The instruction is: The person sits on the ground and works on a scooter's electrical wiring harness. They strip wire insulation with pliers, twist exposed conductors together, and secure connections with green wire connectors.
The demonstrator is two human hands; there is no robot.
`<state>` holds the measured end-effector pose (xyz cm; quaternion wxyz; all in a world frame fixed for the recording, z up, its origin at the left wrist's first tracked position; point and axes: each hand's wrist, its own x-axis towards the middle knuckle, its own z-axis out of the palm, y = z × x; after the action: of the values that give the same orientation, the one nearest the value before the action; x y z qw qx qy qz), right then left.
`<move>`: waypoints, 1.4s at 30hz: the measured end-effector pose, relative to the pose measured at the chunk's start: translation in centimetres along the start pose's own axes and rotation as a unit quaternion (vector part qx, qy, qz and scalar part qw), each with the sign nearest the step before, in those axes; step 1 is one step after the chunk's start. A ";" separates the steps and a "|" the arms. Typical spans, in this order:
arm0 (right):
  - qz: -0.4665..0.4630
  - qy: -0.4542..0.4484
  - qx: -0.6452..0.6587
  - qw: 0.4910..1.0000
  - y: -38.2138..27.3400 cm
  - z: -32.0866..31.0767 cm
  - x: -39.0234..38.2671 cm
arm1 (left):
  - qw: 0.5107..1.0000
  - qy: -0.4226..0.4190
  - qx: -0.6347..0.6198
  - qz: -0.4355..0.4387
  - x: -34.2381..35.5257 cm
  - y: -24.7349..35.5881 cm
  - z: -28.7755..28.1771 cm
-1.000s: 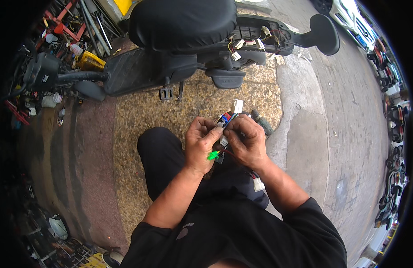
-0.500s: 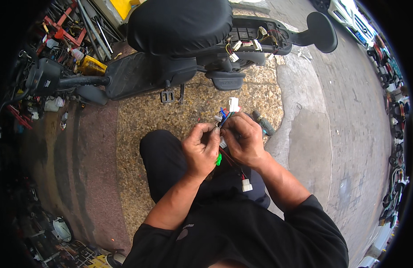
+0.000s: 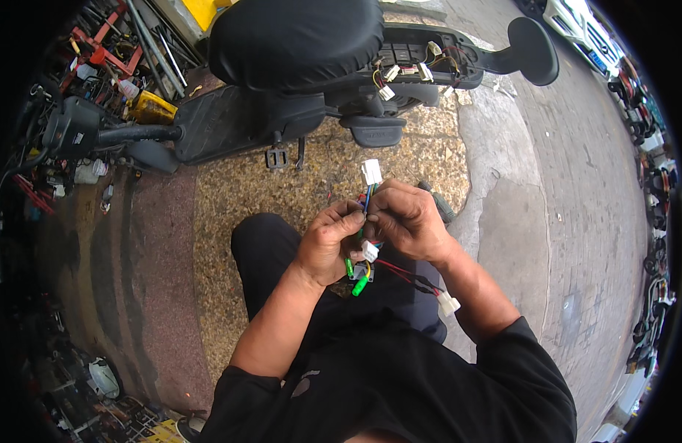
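scooter handlebar (image 3: 75,133): far left, lying over on the paving, tools and clutter beyond it; not touched.
scooter seat (image 3: 297,40): black, top centre, well apart from the hands.
left hand (image 3: 328,244): closed, fingers curled round the wire bundle from the left, thumb tip up against the wires. Sits a little lower and closer to the body than a second ago.
wire bundle (image 3: 367,198): coloured leads pinched between both hands, in front of the person's chest, above the lap. Now stands more upright than before.
white connector (image 3: 371,172): top end of the bundle, sticking up clear above the fingertips; a second ago it sat close against the knuckles, so more lead is exposed now.
green plug (image 3: 360,284): hangs below the left hand, just under the palm; has dropped lower than earlier.
right hand (image 3: 406,220): closed, fingertips pinching the leads just under the white connector, touching the left hand's fingers.
loose white plug (image 3: 449,303): on red and black leads, dangling right of the lap beside the right forearm; swung further out than before.
open rear compartment (image 3: 422,63): on the scooter, top right, small white plugs showing inside; harness not joined to it.
reading: looks like the hands have been sorting one lead out of the bundle, connector end freed up; nothing mated yet.
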<state>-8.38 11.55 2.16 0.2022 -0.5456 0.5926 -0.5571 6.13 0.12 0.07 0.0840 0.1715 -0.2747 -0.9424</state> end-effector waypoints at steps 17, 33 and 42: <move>0.007 -0.097 0.111 0.989 -0.1 -1.4 0.2 | 0.988 -0.092 -0.100 -0.076 -0.3 -0.4 -1.8; -0.011 -0.112 0.088 0.990 1.1 -0.8 0.6 | 0.999 -0.024 -0.008 0.027 -0.9 -0.3 -0.9; -0.001 -0.092 0.014 0.996 0.7 -0.3 0.5 | 0.962 0.074 0.183 0.187 -1.9 -0.9 1.2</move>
<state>-9.15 11.10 1.79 0.2630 -0.5920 0.5631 -0.5132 7.39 1.90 1.01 0.2462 0.1985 -0.4625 -0.8283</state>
